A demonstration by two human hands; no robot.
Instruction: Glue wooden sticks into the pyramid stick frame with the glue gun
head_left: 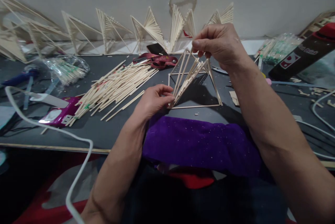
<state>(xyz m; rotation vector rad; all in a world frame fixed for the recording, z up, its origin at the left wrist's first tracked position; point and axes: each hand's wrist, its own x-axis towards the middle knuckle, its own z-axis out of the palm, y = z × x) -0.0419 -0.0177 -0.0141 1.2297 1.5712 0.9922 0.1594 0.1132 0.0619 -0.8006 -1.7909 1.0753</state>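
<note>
A frame of thin wooden sticks (194,107) stands on the dark tabletop, with a square base and slanting sides. At its near left corner, the thumb and fingers of my left hand (158,99) close around the lower ends of the slanting sticks. Higher up, my right hand (218,44) pinches the top end of a slanting wooden stick (184,68) between thumb and fingers. That stick runs down toward my left fingertips, which partly hide its lower end. Just left of the frame lies a loose pile of similar sticks (119,86).
Finished stick structures (150,28) line the wall. A purple cloth (201,143) covers the near edge. On the left are a purple power socket (59,112), a white cable (78,136) and bagged sticks (66,70); a dark bottle (300,54) leans at right. Pliers (220,70) lie behind my right arm.
</note>
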